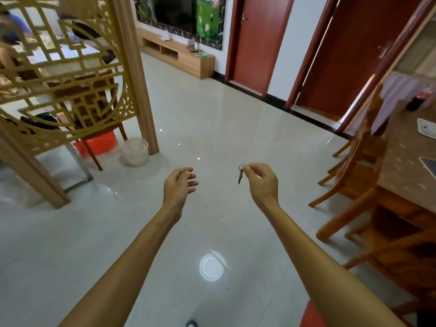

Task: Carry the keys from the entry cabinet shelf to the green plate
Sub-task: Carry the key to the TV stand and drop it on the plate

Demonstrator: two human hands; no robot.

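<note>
Open tiled floor [212, 119] ahead, wide and bare between both outstretched arms and the far wall. Left side blocked: lattice screen [59, 74] with its post [139, 90], white bucket [135, 152] at the post's foot, orange basin [99, 143] just behind. Right side blocked: wooden chairs [358, 166] pushed against a bench [405, 166]. Far end: low cabinet [186, 59] with green plate [202, 54] on top, its approach clear along the floor.

No legible text or labels anywhere.
</note>
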